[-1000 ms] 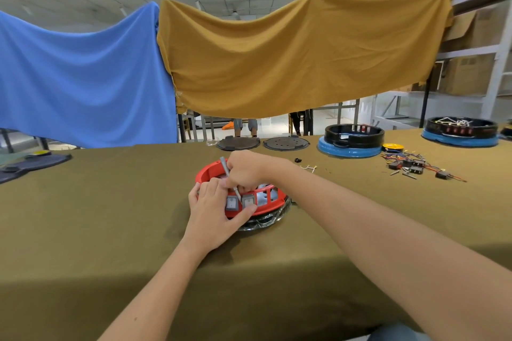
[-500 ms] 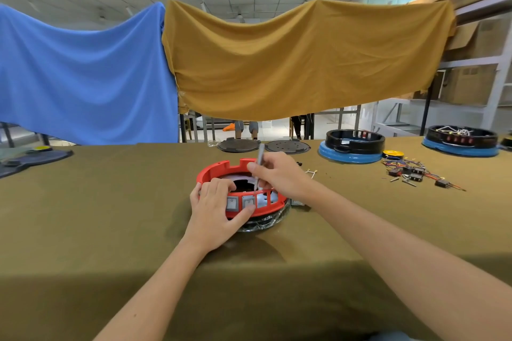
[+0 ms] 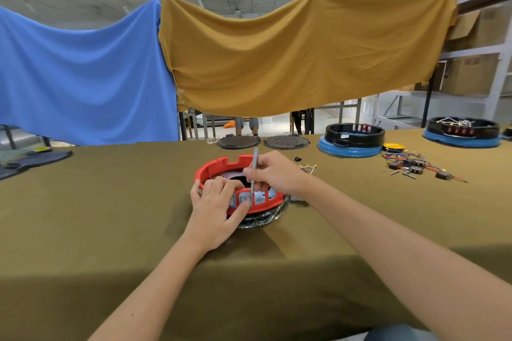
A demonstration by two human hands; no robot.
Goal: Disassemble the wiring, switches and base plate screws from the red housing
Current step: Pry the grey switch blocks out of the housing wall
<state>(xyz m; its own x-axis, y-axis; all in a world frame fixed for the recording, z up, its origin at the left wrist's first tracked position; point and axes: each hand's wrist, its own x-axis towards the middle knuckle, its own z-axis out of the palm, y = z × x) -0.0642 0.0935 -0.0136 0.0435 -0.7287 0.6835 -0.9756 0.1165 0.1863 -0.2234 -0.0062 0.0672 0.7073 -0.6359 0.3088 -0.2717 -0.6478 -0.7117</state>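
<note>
- Your left hand (image 3: 214, 206) is nearest to you. It wraps round the near side of the round red plastic housing (image 3: 221, 165), with the fingers curled over the rim and the thumb pressed on the outside wall.
- The housing sits on the table with the olive-green cloth (image 3: 97, 216), right in front of you, on top of a dark shiny ring.
- In the near wall you can count two small grey square switches (image 3: 245, 199) side by side. Next to them are open slots with pale blue showing through.
- Your right hand (image 3: 277, 174) is just behind, over the housing. It pinches one thin grey metal tool (image 3: 253, 171) like a pen. The tool stands almost straight up and its tip points down by the switches.
- To the right, well apart, lies one pile of loose coloured wires and small black parts (image 3: 415, 167).
- Farther back lie two flat dark round plates (image 3: 285, 142) side by side.
- Also at the back stand two black round housings on blue bases (image 3: 352, 141), one near the plates and one at the far right.
- Behind the table hang one blue cloth (image 3: 83, 77) and one mustard-yellow cloth (image 3: 304, 58).
</note>
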